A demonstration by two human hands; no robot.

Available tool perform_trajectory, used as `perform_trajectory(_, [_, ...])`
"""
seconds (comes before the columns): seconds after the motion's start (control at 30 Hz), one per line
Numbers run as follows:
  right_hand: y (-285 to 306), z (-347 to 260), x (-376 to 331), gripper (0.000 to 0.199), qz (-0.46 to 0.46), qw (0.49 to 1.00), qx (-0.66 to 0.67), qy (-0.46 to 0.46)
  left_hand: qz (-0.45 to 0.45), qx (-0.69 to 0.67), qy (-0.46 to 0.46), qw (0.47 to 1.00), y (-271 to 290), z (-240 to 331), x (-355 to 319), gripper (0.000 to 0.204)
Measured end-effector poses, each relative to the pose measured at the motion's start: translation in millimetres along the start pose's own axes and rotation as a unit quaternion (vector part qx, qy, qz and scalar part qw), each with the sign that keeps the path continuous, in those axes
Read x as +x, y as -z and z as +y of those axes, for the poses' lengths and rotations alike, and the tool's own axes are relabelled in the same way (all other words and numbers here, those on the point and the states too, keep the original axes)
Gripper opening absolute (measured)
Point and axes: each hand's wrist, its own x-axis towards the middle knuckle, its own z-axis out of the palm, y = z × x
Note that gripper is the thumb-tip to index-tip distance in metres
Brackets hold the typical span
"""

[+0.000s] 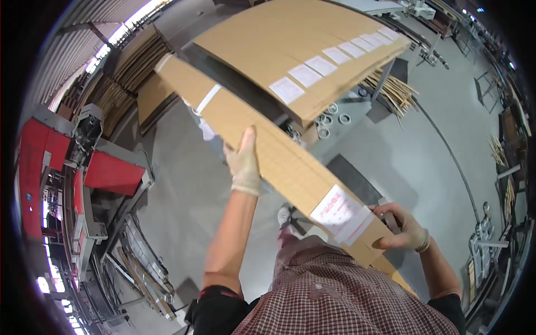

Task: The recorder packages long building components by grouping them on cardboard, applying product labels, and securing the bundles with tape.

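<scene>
Your gloved left hand (244, 163) clasps a long cardboard carton (293, 170), thumb on top; at its near right end, your right hand (409, 230) curls around a small grey object (392, 223).

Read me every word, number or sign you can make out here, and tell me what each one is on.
No text is clear enough to quote.
White label with red print, on the long cardboard package held in the left hand: too blurred to read.
Row of white sheets on the large cardboard stack: any print is too small and faint to read.
</scene>
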Motion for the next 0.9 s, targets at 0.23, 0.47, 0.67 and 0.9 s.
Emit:
perform_trajectory(0.23, [0.8,-50.7,125.6,0.064,0.071,0.997,0.011,-0.034,-0.053,0.025,0.054,0.997,-54.7,-22.2,167.2,0.104])
perform_trajectory(0.47, [-17.4,-82.2,346.5,0.046,0.046,0.998,0.035,0.029,-0.062,0.052,0.053,0.995,-7.6,-57.8,334.7,0.084])
perform_trajectory(0.67, [-12.7,-88.6,335.2,0.046,0.066,0.955,-0.254,0.141,-0.105,-0.015,0.103,0.989,-12.0,-71.0,311.6,0.039])
perform_trajectory(0.9, [108.9,66.3,142.3,0.064,0.136,0.889,-0.334,-0.282,-0.055,0.178,-0.15,0.971,-64.5,-42.4,135.9,0.025])
